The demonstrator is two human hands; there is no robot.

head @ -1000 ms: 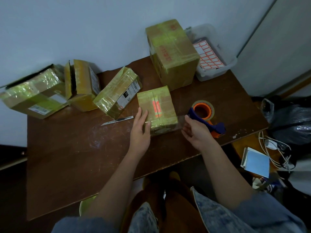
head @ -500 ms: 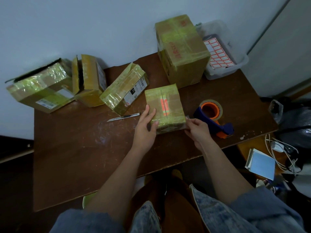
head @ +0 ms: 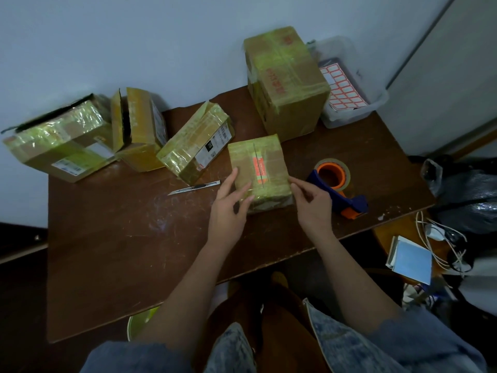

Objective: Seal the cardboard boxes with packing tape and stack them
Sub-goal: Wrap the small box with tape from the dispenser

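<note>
Cardboard of the small taped box (head: 259, 168) looks stiff, light, tape-slick, best gripped by opposite side walls where left hand (head: 228, 211) and right hand (head: 313, 203) rest, fingers relaxed, grasping nothing.

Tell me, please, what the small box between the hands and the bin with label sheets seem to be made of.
Small box: brown cardboard, by its matte tan faces, wrapped in glossy clear tape that reflects light. Bin: probably translucent plastic, since its walls look milky and the label sheets show through them.

Dim, bluish light; glare on taped boxes (head: 199, 146); wide-angle bending at edges; soft corners
</note>
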